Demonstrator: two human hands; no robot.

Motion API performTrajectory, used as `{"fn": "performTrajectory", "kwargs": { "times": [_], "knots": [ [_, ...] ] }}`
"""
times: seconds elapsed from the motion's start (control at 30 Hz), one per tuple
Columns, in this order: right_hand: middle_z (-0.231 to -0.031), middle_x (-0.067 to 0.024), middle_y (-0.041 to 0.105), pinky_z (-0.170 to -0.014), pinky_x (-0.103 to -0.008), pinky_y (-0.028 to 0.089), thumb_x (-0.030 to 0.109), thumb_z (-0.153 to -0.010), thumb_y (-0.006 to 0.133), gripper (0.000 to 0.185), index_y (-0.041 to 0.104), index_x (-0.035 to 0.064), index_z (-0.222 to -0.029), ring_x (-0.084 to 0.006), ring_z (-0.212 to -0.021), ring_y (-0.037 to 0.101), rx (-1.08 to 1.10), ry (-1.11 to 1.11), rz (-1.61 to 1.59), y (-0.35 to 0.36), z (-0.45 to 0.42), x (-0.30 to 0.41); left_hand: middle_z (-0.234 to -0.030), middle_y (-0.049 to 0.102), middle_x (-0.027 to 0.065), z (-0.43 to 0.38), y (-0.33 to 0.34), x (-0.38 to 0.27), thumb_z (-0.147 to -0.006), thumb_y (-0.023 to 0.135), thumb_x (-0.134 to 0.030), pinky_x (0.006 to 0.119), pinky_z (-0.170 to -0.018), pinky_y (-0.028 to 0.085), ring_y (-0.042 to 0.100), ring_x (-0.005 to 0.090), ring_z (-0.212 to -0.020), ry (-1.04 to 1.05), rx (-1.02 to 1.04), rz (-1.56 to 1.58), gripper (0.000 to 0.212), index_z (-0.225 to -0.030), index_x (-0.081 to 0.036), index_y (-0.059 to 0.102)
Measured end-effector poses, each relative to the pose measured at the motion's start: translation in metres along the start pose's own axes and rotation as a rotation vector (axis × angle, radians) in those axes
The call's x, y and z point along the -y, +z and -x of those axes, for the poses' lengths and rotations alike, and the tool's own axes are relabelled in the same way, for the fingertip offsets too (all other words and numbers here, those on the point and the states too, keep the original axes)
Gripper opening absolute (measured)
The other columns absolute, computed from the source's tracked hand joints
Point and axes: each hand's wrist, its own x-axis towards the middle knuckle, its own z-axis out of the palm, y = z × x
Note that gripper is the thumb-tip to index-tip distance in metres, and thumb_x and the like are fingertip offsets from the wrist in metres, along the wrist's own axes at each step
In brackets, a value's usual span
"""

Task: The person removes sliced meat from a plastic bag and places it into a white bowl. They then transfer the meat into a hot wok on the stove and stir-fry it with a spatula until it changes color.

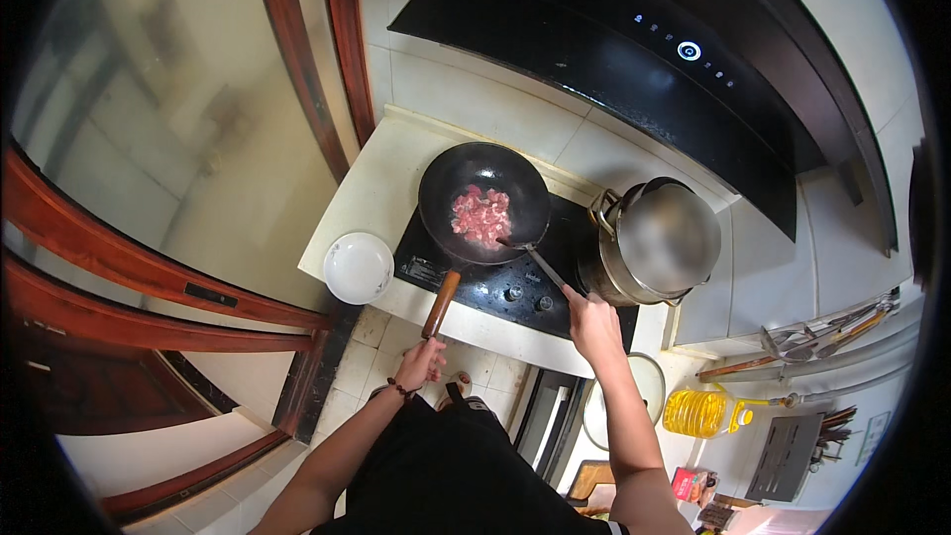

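Note:
My right hand (596, 323) grips the handle of a metal cooking spatula (546, 267). Its blade reaches into a black wok (487, 163) and touches the near edge of a heap of pink, raw-looking meat pieces (481, 215). The wok sits on the left side of a black glass gas hob (483, 293), and its wooden handle (441, 305) points towards me. At the end of that handle is my left hand (420, 365), fingers loosely curled; whether it grips the handle cannot be made out. A beaded bracelet circles the left wrist.
Left of the hob stands a white bowl (358, 267) at the counter's edge. A large steel pot (605, 267) occupies the right side; its top is blurred. The black range hood (594, 59) overhangs the back. Rightward are a glass lid (650, 379) and an oil bottle (698, 413).

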Motion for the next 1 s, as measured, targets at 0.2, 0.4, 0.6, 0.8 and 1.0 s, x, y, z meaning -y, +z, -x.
{"fn": "performTrajectory", "kwargs": {
  "times": [0.2, 0.4, 0.6, 0.8, 1.0],
  "knots": [
    [-0.078, -0.0214, 0.061, -0.065, -0.0509, 0.051, 0.003, -0.088, 0.06, 0.036, 0.069, 0.0106, -0.121, -0.0426, -0.071, 0.063, -0.021, -0.011, -0.053, -0.009, 0.02, -0.004, -0.087, 0.061, 0.0061, 0.005, 0.01, 0.007, -0.104, 0.043, -0.049, 0.028, -0.057, 0.053, 0.059, 0.0119, -0.061, 0.084, -0.072, 0.031, 0.052, -0.126, -0.003, 0.053],
    [-0.076, -0.0217, 0.059, -0.063, -0.0504, 0.049, 0.001, -0.088, 0.061, 0.034, 0.07, 0.0094, -0.12, -0.0419, -0.069, 0.061, -0.056, 0.016, -0.134, -0.016, 0.047, -0.004, -0.087, 0.062, 0.0054, 0.013, 0.003, 0.02, -0.104, 0.045, -0.046, 0.028, -0.055, 0.053, 0.059, 0.0113, -0.06, 0.098, -0.137, 0.101, 0.047, -0.125, -0.005, 0.054],
    [-0.075, -0.0233, 0.058, -0.066, -0.0484, 0.048, -0.002, -0.087, 0.06, 0.038, 0.067, 0.0068, -0.124, -0.0412, -0.069, 0.06, -0.087, 0.089, -0.225, -0.022, 0.094, -0.006, -0.084, 0.061, 0.0043, 0.027, -0.045, 0.036, -0.104, 0.047, -0.043, 0.027, -0.053, 0.052, 0.059, 0.0114, -0.06, -0.021, -0.15, 0.129, 0.041, -0.122, -0.007, 0.056],
    [-0.072, -0.0234, 0.057, -0.063, -0.0414, 0.047, -0.001, -0.088, 0.06, 0.039, 0.066, 0.0067, -0.126, -0.0351, -0.062, 0.057, -0.119, 0.249, -0.301, -0.008, 0.136, 0.026, -0.085, 0.061, 0.0042, 0.018, -0.08, 0.014, -0.103, 0.05, -0.041, 0.025, -0.052, 0.051, 0.059, 0.0108, -0.059, -0.028, -0.123, 0.073, 0.037, -0.116, -0.007, 0.06],
    [-0.077, -0.0221, 0.062, -0.065, -0.0377, 0.049, 0.003, -0.093, 0.06, 0.035, 0.065, 0.0066, -0.127, -0.0322, -0.065, 0.06, -0.136, 0.314, -0.401, 0.02, 0.147, 0.084, -0.089, 0.061, 0.0038, 0.013, -0.084, -0.011, -0.101, 0.056, -0.038, 0.026, -0.057, 0.053, 0.058, 0.01, -0.063, -0.034, 0.011, 0.04, 0.033, -0.117, -0.009, 0.06]
  ]
}}
